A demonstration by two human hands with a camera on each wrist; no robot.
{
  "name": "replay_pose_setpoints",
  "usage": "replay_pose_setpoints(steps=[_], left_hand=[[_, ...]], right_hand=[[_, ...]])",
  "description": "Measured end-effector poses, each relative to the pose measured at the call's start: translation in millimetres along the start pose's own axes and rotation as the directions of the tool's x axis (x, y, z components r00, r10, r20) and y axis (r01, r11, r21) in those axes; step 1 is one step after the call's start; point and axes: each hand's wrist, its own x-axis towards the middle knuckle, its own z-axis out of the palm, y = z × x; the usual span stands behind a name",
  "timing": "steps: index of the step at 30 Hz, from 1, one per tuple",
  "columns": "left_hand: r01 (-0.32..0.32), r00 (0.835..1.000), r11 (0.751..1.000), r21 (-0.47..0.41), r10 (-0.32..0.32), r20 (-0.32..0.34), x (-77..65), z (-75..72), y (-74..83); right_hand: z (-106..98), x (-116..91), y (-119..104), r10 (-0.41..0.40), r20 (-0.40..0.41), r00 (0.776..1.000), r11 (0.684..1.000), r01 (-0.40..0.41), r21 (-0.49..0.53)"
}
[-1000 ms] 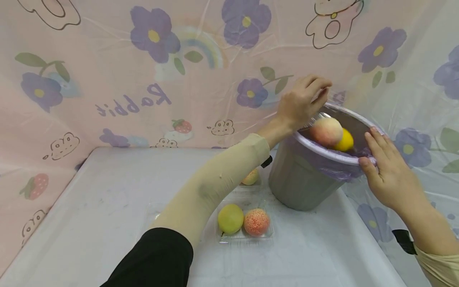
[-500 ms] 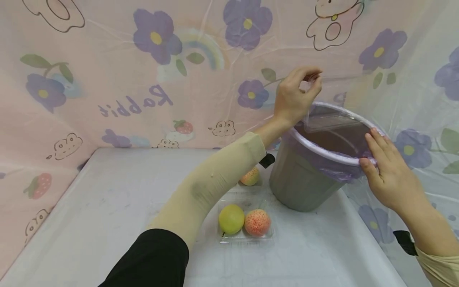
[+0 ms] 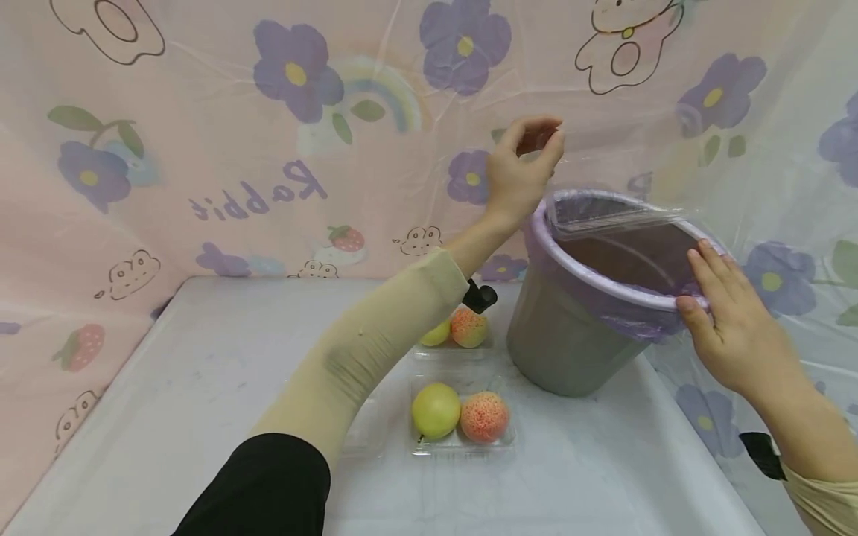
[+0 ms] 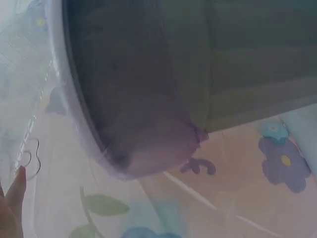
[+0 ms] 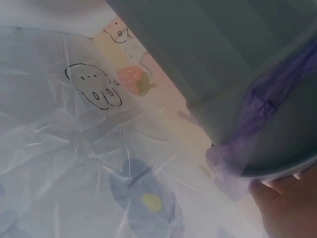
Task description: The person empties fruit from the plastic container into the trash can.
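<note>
My left hand point(image 3: 519, 171) pinches a clear plastic fruit box point(image 3: 613, 221) by its edge, fingers and thumb curled. The box hangs over the far-left part of the bin's mouth, with no fruit seen in it. In the left wrist view, the box's ridged edge point(image 4: 30, 131) runs up from the fingertips. A grey waste bin point(image 3: 563, 335), lined with a pale purple bag point(image 3: 637, 324), stands at the right. My right hand point(image 3: 744, 327) rests on its right rim with fingers fairly straight, also seen in the right wrist view. The bin's bottom is hidden.
A clear box point(image 3: 462, 448) on the white table holds a yellow-green pear point(image 3: 436, 411) and a speckled peach point(image 3: 485, 417). Behind it, a similar box holds another peach point(image 3: 469, 328) and a partly hidden yellow-green fruit point(image 3: 437, 333). Patterned sheeting point(image 3: 375, 186) hangs behind.
A peach and a yellow fruit dropped into the bin and are out of sight. My left hand has moved left and up with the clear box. The right hand stays on the rim.
</note>
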Motion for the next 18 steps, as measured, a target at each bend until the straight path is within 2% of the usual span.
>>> replay_pose_setpoints(steps=[3, 8, 13, 18], left_hand=[[0.047, 0.999, 0.993, -0.111, -0.050, -0.018, 0.2, -10.2, -1.6], [0.088, 0.995, 0.975, -0.204, -0.097, -0.033, -0.6, -33.9, -5.7], [0.106, 0.993, 0.967, -0.232, -0.117, -0.033, -2.3, -58.9, -9.1], [0.122, 0.990, 0.970, -0.210, -0.133, -0.036, -5.2, -87.9, -12.6]], right_hand=[[0.0, -0.2, 0.7, -0.002, -0.005, 1.000, 1.000, 0.002, -0.003], [0.8, 1.0, -0.6, -0.002, 0.002, 1.000, 1.000, 0.002, -0.005], [0.2, 1.2, -0.4, -0.001, 0.003, 1.000, 1.000, 0.001, -0.010], [1.6, 0.2, 0.0, 0.004, 0.001, 1.000, 1.000, -0.004, -0.014]])
